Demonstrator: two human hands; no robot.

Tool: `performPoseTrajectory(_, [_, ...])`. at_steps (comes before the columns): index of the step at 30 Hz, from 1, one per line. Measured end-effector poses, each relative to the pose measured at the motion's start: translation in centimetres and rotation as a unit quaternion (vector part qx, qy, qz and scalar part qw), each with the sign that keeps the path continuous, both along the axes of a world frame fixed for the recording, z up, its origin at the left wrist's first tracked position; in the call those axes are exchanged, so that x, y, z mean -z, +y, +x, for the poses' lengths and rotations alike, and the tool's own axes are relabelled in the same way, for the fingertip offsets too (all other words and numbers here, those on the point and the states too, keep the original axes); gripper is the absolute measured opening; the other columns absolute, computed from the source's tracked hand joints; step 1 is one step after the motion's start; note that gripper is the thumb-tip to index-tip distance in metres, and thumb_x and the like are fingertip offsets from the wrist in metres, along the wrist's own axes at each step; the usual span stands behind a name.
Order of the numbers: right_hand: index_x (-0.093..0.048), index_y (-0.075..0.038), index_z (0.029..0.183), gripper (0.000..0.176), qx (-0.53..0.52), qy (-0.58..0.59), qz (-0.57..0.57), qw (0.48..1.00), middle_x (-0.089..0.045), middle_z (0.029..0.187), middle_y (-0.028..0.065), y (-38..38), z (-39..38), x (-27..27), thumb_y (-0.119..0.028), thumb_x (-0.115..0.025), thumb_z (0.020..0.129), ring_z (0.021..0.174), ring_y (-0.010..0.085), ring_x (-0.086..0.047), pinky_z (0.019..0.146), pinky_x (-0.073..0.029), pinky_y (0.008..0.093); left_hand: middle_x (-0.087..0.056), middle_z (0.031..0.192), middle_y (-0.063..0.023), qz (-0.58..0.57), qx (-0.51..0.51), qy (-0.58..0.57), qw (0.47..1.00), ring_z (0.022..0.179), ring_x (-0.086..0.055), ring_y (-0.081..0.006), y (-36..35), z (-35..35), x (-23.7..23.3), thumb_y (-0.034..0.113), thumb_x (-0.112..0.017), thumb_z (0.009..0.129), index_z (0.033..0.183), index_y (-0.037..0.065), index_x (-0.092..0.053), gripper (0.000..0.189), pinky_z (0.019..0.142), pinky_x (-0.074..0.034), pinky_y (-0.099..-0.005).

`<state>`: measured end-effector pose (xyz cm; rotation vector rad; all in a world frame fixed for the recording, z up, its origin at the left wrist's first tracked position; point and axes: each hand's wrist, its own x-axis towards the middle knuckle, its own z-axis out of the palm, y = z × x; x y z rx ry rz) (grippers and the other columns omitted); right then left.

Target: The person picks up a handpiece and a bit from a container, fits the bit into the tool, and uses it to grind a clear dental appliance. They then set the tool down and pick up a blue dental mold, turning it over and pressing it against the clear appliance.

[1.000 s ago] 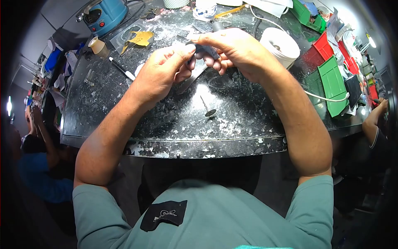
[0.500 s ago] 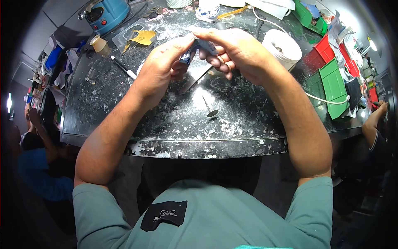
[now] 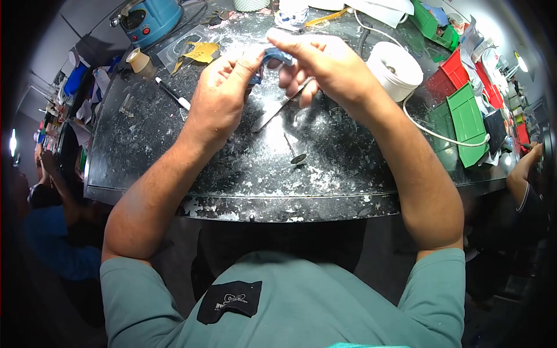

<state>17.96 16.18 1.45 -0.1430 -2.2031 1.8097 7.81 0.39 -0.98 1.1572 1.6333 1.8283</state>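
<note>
My left hand [image 3: 223, 87] pinches a small curved blue piece [image 3: 277, 55] between thumb and fingers, over the far middle of the bench. My right hand [image 3: 325, 64] is at the piece's other end, its thumb above and its fingers curled and slightly blurred below. Fingers hide part of the piece, and its exact kind cannot be made out. Under the hands a flat metal blade [image 3: 270, 116] lies on the bench, its far end partly covered by my right fingers. Nearer to me rests a small disc on a thin shank [image 3: 298, 158].
The dark, paint-flecked bench [image 3: 243, 180] carries a black-and-white pen [image 3: 168, 91], yellow sheet scraps [image 3: 202, 52] and a blue machine [image 3: 152, 24] on the left. At right are a white pot [image 3: 395, 71], a white cable [image 3: 441, 137] and a green bin [image 3: 467, 124]. Other people sit at both sides.
Both hands have shifted slightly and turned around the blue piece, which now shows as an arch. The right fingers have moved left, uncovering more of the cable by the pot.
</note>
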Motion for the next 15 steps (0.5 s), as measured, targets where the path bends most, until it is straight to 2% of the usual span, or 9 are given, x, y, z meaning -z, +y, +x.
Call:
performPoseTrajectory(1, [-0.064,-0.003,0.082,0.046,-0.028,-0.063,-0.089,0.994,-0.058,0.063,0.0038,0.0,0.2,-0.3,-0.048,-0.063,0.087,0.056,0.009,-0.058,0.051,-0.05,0.0211,-0.061,0.085,0.003,0.0,0.0,0.0,1.0,0.075,-0.049,-0.0023,0.0,0.2,-0.1,0.024,-0.049,0.1,0.104,0.001,-0.063,0.028,0.068,-0.04,-0.0193])
performPoseTrajectory(2, [-0.064,-0.003,0.082,0.046,-0.029,-0.054,-0.07,0.996,-0.057,0.061,0.0047,0.2,-0.1,0.0,-0.048,-0.062,0.088,0.05,0.0078,-0.055,0.048,-0.049,0.021,-0.061,0.088,0.0022,0.001,0.006,0.006,1.0,0.079,-0.051,-0.0028,0.0,0.4,-0.2,0.023,-0.05,0.1,0.105,0.0,-0.063,0.027,0.072,-0.041,-0.0198])
performPoseTrajectory(4, [-0.064,-0.003,0.082,0.045,-0.042,-0.049,-0.046,0.997,-0.057,0.06,0.0045,0.9,-0.3,0.7,-0.048,-0.061,0.089,0.049,0.0075,-0.054,0.048,-0.048,0.0209,-0.063,0.097,0.0002,-0.017,0.019,0.011,1.0,0.089,-0.054,-0.0038,-0.2,0.3,-0.2,0.02,-0.051,0.099,0.108,-0.002,-0.062,0.026,0.081,-0.043,-0.0214])
performPoseTrajectory(6, [-0.064,-0.003,0.082,0.044,-0.054,-0.044,-0.022,0.997,-0.056,0.06,0.0042,0.9,-0.2,0.6,-0.047,-0.061,0.089,0.048,0.0072,-0.053,0.047,-0.048,0.0208,-0.064,0.097,0.0001,-0.005,0.023,0.003,1.0,0.09,-0.054,-0.0039,-0.1,0.3,-0.1,0.02,-0.051,0.099,0.109,-0.002,-0.062,0.026,0.081,-0.043,-0.0212])
performPoseTrajectory(8, [-0.065,-0.004,0.088,0.035,-0.041,-0.073,-0.036,0.996,-0.053,0.061,-0.0008,0.4,0.0,0.0,-0.038,-0.058,0.093,0.055,0.0051,-0.054,0.044,-0.043,0.0164,-0.064,0.098,-0.0001,0.006,0.026,-0.004,1.0,0.09,-0.054,-0.0041,-0.1,0.2,0.0,0.02,-0.051,0.099,0.109,-0.002,-0.062,0.027,0.081,-0.043,-0.0211])
performPoseTrajectory(9, [-0.065,-0.004,0.088,0.035,-0.041,-0.073,-0.036,0.996,-0.053,0.061,-0.0008,0.3,-0.1,0.1,-0.038,-0.058,0.093,0.055,0.0051,-0.054,0.044,-0.043,0.0164,-0.064,0.098,-0.0002,-0.001,0.029,-0.009,1.0,0.09,-0.055,-0.0042,-0.2,0.1,-0.1,0.02,-0.051,0.099,0.109,-0.002,-0.062,0.027,0.081,-0.043,-0.0211])
performPoseTrajectory(11, [-0.07,-0.002,0.09,0.039,0.01,0.029,0.006,1.0,-0.062,0.067,0.0002,0.1,-0.5,0.5,-0.041,-0.063,0.089,0.057,0.0055,-0.056,0.05,-0.048,0.0207,-0.064,0.098,-0.0003,-0.006,0.032,-0.015,0.999,0.089,-0.055,-0.0042,-0.2,0.0,-0.1,0.02,-0.051,0.099,0.109,-0.002,-0.062,0.027,0.08,-0.044,-0.021])
performPoseTrajectory(14, [-0.071,-0.004,0.094,0.033,0.004,0.071,0.056,0.996,-0.065,0.072,-0.0013,0.9,-0.7,0.7,-0.036,-0.066,0.088,0.062,0.0046,-0.057,0.053,-0.047,0.0195,-0.064,0.095,0.0006,0.008,0.022,-0.023,0.999,0.086,-0.054,-0.0039,-0.2,0.1,-0.1,0.02,-0.051,0.099,0.109,-0.001,-0.063,0.026,0.078,-0.043,-0.0206])
performPoseTrajectory(15, [-0.071,-0.004,0.094,0.033,0.003,0.071,0.056,0.996,-0.065,0.072,-0.0013,1.0,-0.6,0.7,-0.036,-0.066,0.088,0.062,0.0046,-0.057,0.053,-0.047,0.0195,-0.062,0.09,0.0016,0.009,0.021,-0.024,0.999,0.082,-0.053,-0.0037,-0.2,0.0,0.0,0.021,-0.051,0.099,0.105,0.0,-0.064,0.026,0.075,-0.043,-0.0209])
